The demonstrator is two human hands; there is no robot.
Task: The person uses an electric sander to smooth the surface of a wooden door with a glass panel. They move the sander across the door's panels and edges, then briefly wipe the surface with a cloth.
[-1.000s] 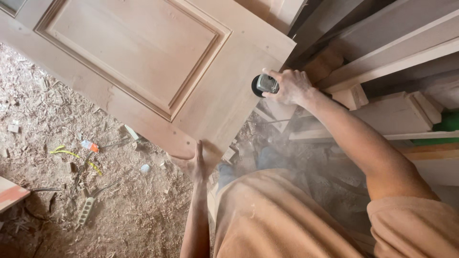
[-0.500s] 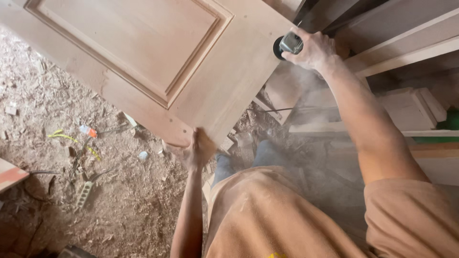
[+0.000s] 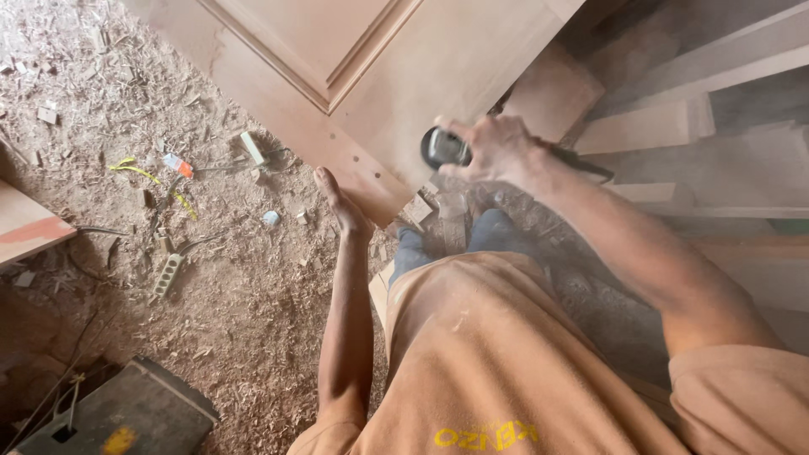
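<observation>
Sawdust floor (image 3: 253, 286) w/ panel door (image 3: 438, 76), sander (image 3: 445, 148).

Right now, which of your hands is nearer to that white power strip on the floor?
Left. The left hand rests on the door's lower edge, on the side where the power strip lies in the sawdust. The right hand grips a sander farther off, across the door's corner.

The wooden door (image 3: 438, 76) runs off the top edge. The right hand (image 3: 497, 152) hides most of the sander (image 3: 442, 147); the left hand's (image 3: 341, 206) fingertips are hidden against the door's edge.
</observation>
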